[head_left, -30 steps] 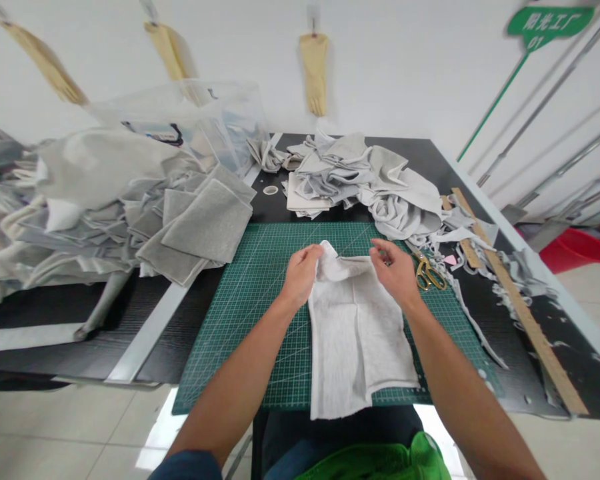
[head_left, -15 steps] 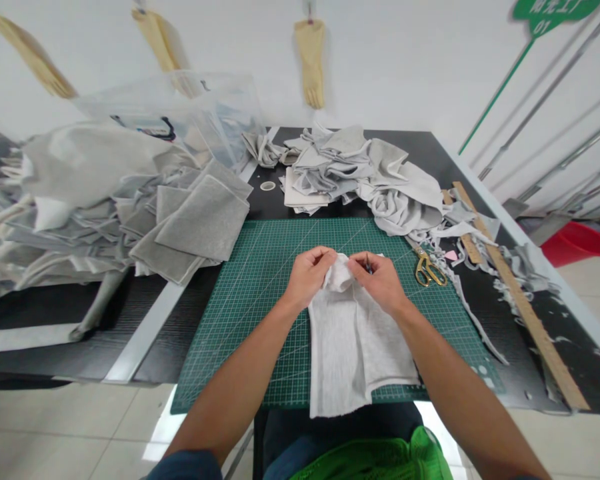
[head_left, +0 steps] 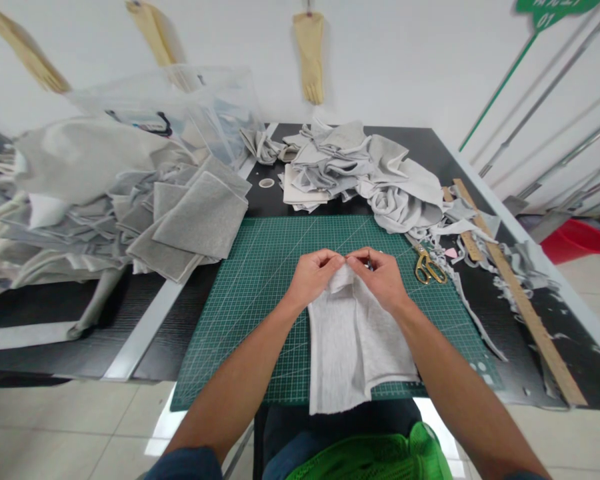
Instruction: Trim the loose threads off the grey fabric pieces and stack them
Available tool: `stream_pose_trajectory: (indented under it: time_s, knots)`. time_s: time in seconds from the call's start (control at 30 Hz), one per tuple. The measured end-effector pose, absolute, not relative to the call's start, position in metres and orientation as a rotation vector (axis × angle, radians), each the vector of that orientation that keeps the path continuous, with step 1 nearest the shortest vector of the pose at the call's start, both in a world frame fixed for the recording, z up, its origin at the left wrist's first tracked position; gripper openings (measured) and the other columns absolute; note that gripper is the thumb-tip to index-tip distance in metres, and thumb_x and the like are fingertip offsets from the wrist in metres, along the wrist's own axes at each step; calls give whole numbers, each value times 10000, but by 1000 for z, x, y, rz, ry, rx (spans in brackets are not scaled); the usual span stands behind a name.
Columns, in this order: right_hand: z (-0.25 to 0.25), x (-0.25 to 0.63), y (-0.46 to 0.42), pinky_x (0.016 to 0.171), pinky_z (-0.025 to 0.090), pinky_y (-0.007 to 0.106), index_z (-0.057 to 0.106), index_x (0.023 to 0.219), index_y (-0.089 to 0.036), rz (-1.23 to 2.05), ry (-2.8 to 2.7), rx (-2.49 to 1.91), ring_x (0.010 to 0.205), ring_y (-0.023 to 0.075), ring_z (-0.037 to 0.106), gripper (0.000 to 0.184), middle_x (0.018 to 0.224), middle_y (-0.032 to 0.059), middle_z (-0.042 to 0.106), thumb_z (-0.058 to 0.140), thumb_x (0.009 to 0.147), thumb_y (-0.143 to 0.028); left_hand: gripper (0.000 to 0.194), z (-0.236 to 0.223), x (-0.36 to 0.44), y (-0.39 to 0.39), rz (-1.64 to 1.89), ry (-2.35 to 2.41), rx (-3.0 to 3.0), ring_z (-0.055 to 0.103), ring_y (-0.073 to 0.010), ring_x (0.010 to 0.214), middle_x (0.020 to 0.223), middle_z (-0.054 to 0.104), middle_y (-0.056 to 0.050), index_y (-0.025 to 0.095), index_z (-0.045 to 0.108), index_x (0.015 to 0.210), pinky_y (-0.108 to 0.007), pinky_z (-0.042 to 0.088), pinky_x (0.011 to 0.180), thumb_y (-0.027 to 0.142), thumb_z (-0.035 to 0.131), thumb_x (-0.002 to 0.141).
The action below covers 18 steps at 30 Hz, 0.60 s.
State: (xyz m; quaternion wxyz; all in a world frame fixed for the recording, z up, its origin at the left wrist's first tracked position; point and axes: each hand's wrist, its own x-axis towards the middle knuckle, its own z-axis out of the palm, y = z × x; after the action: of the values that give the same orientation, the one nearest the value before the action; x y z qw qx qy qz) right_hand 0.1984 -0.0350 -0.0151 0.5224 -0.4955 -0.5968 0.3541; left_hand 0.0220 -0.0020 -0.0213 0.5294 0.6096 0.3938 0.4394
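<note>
Nearest me, the free end of the light grey, soft fabric piece (head_left: 336, 357) reaches just past the near edge of the green gridded cutting mat (head_left: 260, 267). That lower part lies spread out, with a crease running down its length. At the upper end the fabric is gathered up, and there my left hand (head_left: 313, 275) and right hand (head_left: 380, 277) meet. Each grip is closed to a pinch on that end, fingertips together or nearly so. A small dark thing (head_left: 369, 265) shows at the right fingers, too small for me to name.

As far as I can judge, only the gathered end is being worked; the lower length lies loose, and neither pinch is released.

For room, I have bare mat grid beyond my hands and to the left of the fabric. On the right I would keep my wrist off the gold-handled scissors (head_left: 423, 253), which lie at the mat's right side, near pale offcuts. Further right, the long wooden ruler (head_left: 524, 303) slants across the black surface (head_left: 180, 327), near its right edge. Left of the mat, grey folded cloths (head_left: 200, 213) come up close to its far left corner. Beyond the mat, a heap of pale grey fabric (head_left: 335, 157) limits any far reach.
</note>
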Motion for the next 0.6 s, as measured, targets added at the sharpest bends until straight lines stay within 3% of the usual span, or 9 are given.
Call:
stream_pose_trajectory:
  time_s: [0.23, 0.4, 0.6]
  knots:
    - [-19, 200, -34, 508, 335, 251, 738, 853, -194, 1063, -1149, -1129, 563, 99, 431, 356, 709, -8, 639, 801, 788, -538, 338, -20, 21, -1, 1043, 943, 1456, 481, -93, 590, 700, 631, 5, 147, 743, 849, -214, 369, 538, 481, 702, 884]
    - [-15, 200, -33, 473, 229, 244, 671, 807, -197, 1189, -1019, -1026, 521, 77, 333, 363, 623, -51, 495, 800, 810, -536, 336, -19, 21, -1, 1038, 970, 1459, 498, -95, 599, 715, 643, 0, 145, 744, 845, -210, 366, 528, 475, 698, 887]
    - [-14, 199, -35, 498, 280, 252, 685, 776, -190, 1058, -1206, -1178, 560, 99, 395, 420, 666, -15, 573, 717, 856, -600, 316, -19, 21, -1, 1046, 957, 1499, 492, -89, 593, 699, 638, 6, 149, 747, 829, -208, 375, 532, 455, 700, 890]
